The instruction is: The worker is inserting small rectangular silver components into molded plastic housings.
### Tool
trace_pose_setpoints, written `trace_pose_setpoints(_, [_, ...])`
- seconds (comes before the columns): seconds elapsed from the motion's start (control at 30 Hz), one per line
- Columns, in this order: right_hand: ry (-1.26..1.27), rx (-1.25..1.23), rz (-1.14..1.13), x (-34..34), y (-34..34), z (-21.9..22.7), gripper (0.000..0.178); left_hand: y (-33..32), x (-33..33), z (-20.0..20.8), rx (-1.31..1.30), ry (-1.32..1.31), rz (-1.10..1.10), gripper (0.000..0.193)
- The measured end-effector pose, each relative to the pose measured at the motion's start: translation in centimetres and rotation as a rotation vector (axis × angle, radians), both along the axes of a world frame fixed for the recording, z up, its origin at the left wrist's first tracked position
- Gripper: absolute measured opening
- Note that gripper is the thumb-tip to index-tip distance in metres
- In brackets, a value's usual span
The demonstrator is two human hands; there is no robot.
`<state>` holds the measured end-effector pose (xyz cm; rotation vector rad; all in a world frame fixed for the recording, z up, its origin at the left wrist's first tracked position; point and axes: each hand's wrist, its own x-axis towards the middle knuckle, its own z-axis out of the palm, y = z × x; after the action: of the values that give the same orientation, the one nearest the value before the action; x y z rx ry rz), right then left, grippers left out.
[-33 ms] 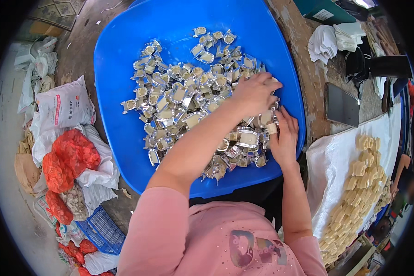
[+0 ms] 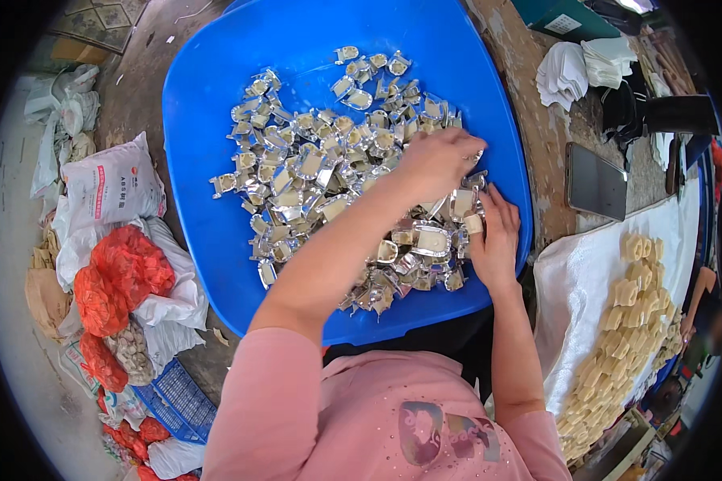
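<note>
A heap of small chrome-coloured plastic parts (image 2: 309,164) with cream undersides lies in a large blue tub (image 2: 208,88). My left hand (image 2: 441,164) reaches across to the heap's right side, its fingers curled and closed at a shiny piece by the fingertips. Most of that piece is hidden. Just below it, my right hand (image 2: 497,240) rests against the tub's right wall. Its thumb and fingers close around a silvery part (image 2: 462,205) with a cream end by the thumb.
To the right, a white sheet (image 2: 573,272) bears many cream parts (image 2: 618,329); a phone (image 2: 595,183) and white cloths (image 2: 563,76) lie beyond the tub. On the left are a white sack (image 2: 112,186), red bags (image 2: 128,268) and a blue basket (image 2: 176,401).
My left hand has shifted slightly left, with its fingers drawn closer together. My right hand stays in the same place.
</note>
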<state>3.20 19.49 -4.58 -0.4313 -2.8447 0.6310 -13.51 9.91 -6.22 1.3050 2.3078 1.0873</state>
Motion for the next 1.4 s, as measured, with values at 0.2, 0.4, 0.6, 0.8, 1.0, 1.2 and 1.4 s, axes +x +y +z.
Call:
trace_pose_setpoints(0.2, [-0.004, -0.043, -0.011, -0.1, -0.2, 0.0, 0.036, -11.0, -4.9, -0.3, -0.376, 0.14, 0.427, 0.021])
trace_pose_setpoints(0.4, [0.058, -0.046, 0.01, -0.1, -0.2, -0.5, 0.033, -11.6, -7.1, -3.7, -0.407, -0.083, 0.41, 0.029])
trace_pose_setpoints(0.6, [0.055, -0.066, -0.005, -0.2, -0.4, -0.5, 0.035, -12.4, -8.1, -4.5, -0.344, -0.176, 0.359, 0.036])
trace_pose_setpoints(0.8, [0.135, -0.225, -0.072, 0.5, -0.5, 0.8, 0.041, -12.4, -6.5, 0.8, 0.084, -0.811, 0.392, 0.041])
trace_pose_setpoints(1.0, [0.377, -0.292, 0.155, -0.7, -4.0, 6.1, 0.047, -11.6, 1.7, 5.4, 0.436, -1.425, 0.128, 0.041])
trace_pose_setpoints(1.2, [0.511, -0.373, 0.276, 0.5, -4.6, 7.2, 0.036, -10.5, 7.6, 7.9, 0.52, -1.291, 0.175, 0.037])
trace_pose_setpoints(1.4, [0.615, -0.42, 0.208, 1.7, -5.1, 7.5, 0.034, -10.3, 11.1, 8.3, 0.765, -0.682, 0.258, 0.017])
